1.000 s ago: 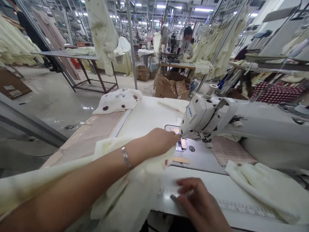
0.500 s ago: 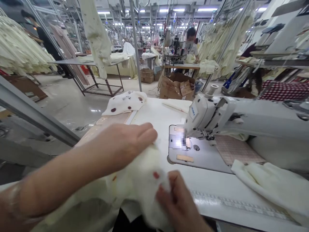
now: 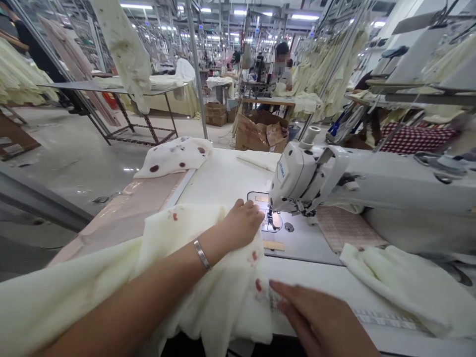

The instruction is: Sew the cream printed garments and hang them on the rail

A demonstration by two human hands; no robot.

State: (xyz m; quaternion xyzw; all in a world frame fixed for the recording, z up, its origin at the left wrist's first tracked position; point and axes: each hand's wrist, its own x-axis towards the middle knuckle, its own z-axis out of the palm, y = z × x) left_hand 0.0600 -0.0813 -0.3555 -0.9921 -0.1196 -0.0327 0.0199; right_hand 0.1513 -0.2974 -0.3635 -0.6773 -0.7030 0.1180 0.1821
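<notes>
A cream cloth with red dots (image 3: 208,297) lies over the near edge of the white sewing table (image 3: 223,178) and drapes toward me. My left hand (image 3: 241,225) rests on the cloth with its fingers curled down, pressing the fabric just left of the needle of the white sewing machine (image 3: 297,176). My right hand (image 3: 320,322) lies flat near the table's front edge, fingers stretched out and touching the cloth's right edge. A silver bracelet (image 3: 202,254) is on my left wrist.
A folded dotted cloth (image 3: 174,156) lies at the table's far left, and a pile of cream fabric (image 3: 405,285) lies to the right. Cardboard boxes (image 3: 262,134), hanging garments and a seated person (image 3: 280,64) are beyond the table.
My left hand has pushed the cloth forward again to the needle. My right hand has let go of the bunched cloth and flattened out at the front edge.
</notes>
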